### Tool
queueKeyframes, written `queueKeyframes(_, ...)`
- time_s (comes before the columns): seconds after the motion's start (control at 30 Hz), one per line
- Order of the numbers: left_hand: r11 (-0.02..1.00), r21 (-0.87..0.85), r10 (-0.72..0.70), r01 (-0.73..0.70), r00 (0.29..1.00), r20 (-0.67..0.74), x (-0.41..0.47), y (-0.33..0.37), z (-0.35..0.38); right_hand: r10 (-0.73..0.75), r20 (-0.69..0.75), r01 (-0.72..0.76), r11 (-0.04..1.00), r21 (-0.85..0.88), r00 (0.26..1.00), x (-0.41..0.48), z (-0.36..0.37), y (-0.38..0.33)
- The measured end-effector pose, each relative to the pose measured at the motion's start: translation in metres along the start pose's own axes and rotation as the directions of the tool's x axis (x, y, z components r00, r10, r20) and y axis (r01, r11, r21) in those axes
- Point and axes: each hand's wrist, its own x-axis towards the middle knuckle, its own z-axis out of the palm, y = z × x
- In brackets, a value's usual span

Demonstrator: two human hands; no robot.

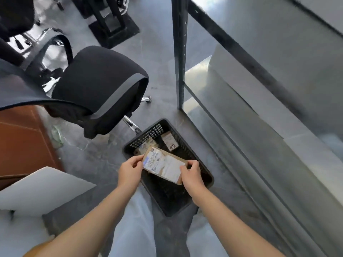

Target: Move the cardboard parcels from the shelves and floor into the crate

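Observation:
A flat cardboard parcel (164,164) with white shipping labels hangs over the black plastic crate (205,171) on the floor. My left hand (130,171) pinches its left end and my right hand (192,176) grips its right end. Inside the crate, a small labelled parcel (169,140) lies near the far wall, and another parcel (144,147) is partly hidden under the one I hold.
A black office chair (96,89) stands left of the crate, its chrome base close to the crate's far corner. A metal shelf unit (259,108) with a dark upright post (179,52) runs along the right. A brown cabinet (22,141) and a white panel (40,188) sit at left.

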Motion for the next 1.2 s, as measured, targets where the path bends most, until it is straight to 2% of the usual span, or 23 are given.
queueKeyframes(0.1, 0.995, 0.097, -0.043, 0.033, 0.994, 0.102, 0.066, -0.038, 0.024, 0.091, -0.047, -0.089, 0.995, 0.037, 0.995, 0.056, 0.031, 0.026)
queueKeyframes(0.17, 0.988, 0.156, -0.022, -0.003, 0.987, 0.161, 0.111, -0.056, 0.04, 0.118, -0.076, -0.113, 0.991, 0.066, 0.99, 0.095, 0.055, 0.045)
queueKeyframes(0.23, 0.966, 0.245, 0.026, -0.086, 0.971, 0.239, 0.159, -0.074, 0.055, 0.191, -0.069, -0.177, 0.97, 0.169, 0.979, 0.134, 0.077, 0.065)
queueKeyframes(0.37, 0.903, 0.357, 0.085, -0.239, 0.914, 0.396, 0.257, -0.101, 0.084, 0.337, 0.049, -0.316, 0.812, 0.49, 0.94, 0.212, 0.121, 0.099)
queueKeyframes(0.47, 0.854, 0.421, 0.097, -0.306, 0.888, 0.449, 0.312, -0.114, 0.107, 0.346, 0.099, -0.339, 0.749, 0.569, 0.933, 0.266, 0.153, 0.121)
queueKeyframes(0.57, 0.843, 0.443, 0.085, -0.304, 0.889, 0.45, 0.35, -0.133, 0.129, 0.392, 0.112, -0.378, 0.713, 0.591, 0.913, 0.31, 0.177, 0.136)
queueKeyframes(0.67, 0.844, 0.438, 0.083, -0.31, 0.882, 0.464, 0.376, -0.147, 0.154, 0.42, 0.079, -0.385, 0.72, 0.578, 0.904, 0.342, 0.184, 0.147)
queueKeyframes(0.87, 0.87, 0.403, 0.066, -0.285, 0.877, 0.477, 0.403, -0.159, 0.197, 0.428, -0.04, -0.352, 0.79, 0.502, 0.903, 0.388, 0.169, 0.157)
queueKeyframes(1.1, 0.879, 0.4, 0.034, -0.26, 0.87, 0.492, 0.422, -0.171, 0.197, 0.41, -0.169, -0.295, 0.837, 0.461, 0.897, 0.402, 0.175, 0.158)
queueKeyframes(1.2, 0.812, 0.515, -0.088, -0.273, 0.816, 0.572, 0.421, -0.171, 0.205, 0.414, -0.165, -0.297, 0.83, 0.473, 0.895, 0.398, 0.181, 0.162)
